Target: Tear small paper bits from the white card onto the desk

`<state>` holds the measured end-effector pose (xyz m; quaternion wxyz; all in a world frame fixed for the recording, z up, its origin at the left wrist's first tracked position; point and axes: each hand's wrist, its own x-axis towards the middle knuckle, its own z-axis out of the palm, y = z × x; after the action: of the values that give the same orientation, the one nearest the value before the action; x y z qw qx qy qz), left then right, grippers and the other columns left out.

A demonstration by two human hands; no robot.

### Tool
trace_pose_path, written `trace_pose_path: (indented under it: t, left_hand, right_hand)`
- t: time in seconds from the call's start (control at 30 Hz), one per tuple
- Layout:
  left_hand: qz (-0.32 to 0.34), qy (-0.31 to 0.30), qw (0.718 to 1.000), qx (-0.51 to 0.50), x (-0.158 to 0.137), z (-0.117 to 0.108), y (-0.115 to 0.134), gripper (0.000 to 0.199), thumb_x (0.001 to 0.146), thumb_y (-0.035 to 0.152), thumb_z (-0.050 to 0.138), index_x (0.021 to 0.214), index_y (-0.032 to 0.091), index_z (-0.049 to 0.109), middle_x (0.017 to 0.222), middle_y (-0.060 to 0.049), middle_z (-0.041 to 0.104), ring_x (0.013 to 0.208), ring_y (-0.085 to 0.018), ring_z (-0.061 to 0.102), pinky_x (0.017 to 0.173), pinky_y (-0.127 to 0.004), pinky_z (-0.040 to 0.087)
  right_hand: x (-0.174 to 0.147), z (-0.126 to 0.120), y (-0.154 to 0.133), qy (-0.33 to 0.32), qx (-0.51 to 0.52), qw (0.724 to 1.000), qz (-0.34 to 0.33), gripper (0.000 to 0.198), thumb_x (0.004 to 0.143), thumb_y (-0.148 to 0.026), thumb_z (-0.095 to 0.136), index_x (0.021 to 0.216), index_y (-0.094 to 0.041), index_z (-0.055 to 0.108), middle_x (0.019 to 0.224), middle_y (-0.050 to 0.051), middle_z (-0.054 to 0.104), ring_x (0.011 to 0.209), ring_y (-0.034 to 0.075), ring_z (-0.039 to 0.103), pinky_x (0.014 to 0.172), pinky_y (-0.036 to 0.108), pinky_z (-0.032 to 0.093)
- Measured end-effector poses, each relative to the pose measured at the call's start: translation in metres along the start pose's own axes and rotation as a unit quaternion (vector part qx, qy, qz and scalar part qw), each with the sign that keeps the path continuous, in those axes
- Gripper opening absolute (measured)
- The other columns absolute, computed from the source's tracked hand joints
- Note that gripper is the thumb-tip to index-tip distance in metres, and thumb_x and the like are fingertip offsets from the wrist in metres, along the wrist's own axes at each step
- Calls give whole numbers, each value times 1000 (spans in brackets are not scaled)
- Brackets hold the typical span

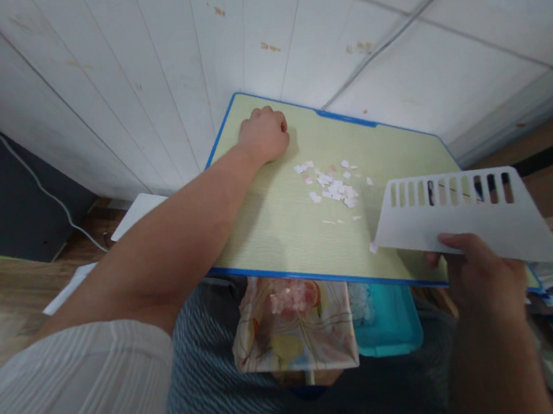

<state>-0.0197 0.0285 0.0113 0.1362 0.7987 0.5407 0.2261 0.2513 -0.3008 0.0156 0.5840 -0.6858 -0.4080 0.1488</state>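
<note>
My right hand (483, 272) grips a thin white plastic sheet with a row of slots (464, 217), thumb on top of its near edge. The sheet is tilted over the right part of a pale yellow board with blue edging (274, 227). On the left rear of that board rests my left hand (265, 134), closed in a fist; whatever its curled fingers may hold is hidden. Small torn white and pinkish paper scraps (337, 189) lie in a loose heap between the hands. One scrap (373, 247) is beside the sheet's left corner.
Below the board's near edge, over my lap, are a patterned box (293, 342) with pinkish scraps inside and a turquoise tray (389, 327) holding white bits. A white plank wall (168, 66) stands behind the board, with a cable (395, 24) along it.
</note>
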Motion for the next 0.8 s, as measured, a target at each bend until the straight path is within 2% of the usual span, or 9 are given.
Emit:
trace_pose_path:
  t: [0.13,0.27,0.37,0.53,0.7,0.8]
  left_hand:
    - [-4,3,1000,10,0,0,0,44,104,28,65,139,28,91,157,-14,79,157,-42,63,133,-54,53]
    - [4,9,1000,7,-2,-1,-1,47,105,29,65,146,26,89,155,-15,80,156,-42,63,135,-54,52]
    - [6,10,1000,7,-3,-1,-2,48,105,29,65,146,25,88,154,-14,81,156,-41,63,135,-53,52]
    - [4,6,1000,0,-1,-1,-3,42,106,31,65,139,30,91,156,-11,80,157,-40,62,134,-52,52]
    - [1,5,1000,9,-2,-2,-1,45,104,28,64,140,26,91,156,-15,79,157,-42,63,135,-56,52]
    - [0,4,1000,1,-2,-3,0,44,105,29,65,140,27,91,155,-15,79,158,-42,62,135,-56,52]
  right_hand:
    - [18,28,-3,25,38,999,1,19,79,-33,87,92,-24,76,73,-2,76,55,22,68,53,36,59]
    - [28,47,-4,-27,-14,999,11,24,84,-45,86,83,-23,78,73,4,82,56,23,71,61,38,63]
    - [27,46,-5,-54,-48,997,8,24,86,-46,83,76,-25,78,70,3,81,59,25,72,66,41,65]
    - [20,35,-6,-10,-24,1000,5,16,82,-40,85,83,-27,76,71,-1,77,61,25,70,66,42,63]
    - [15,29,4,29,-7,999,41,21,81,-38,88,93,-25,77,73,-1,78,59,26,70,60,42,62]
    - [13,26,11,35,-5,999,37,24,82,-38,90,97,-24,77,77,-1,79,60,26,72,63,43,64]
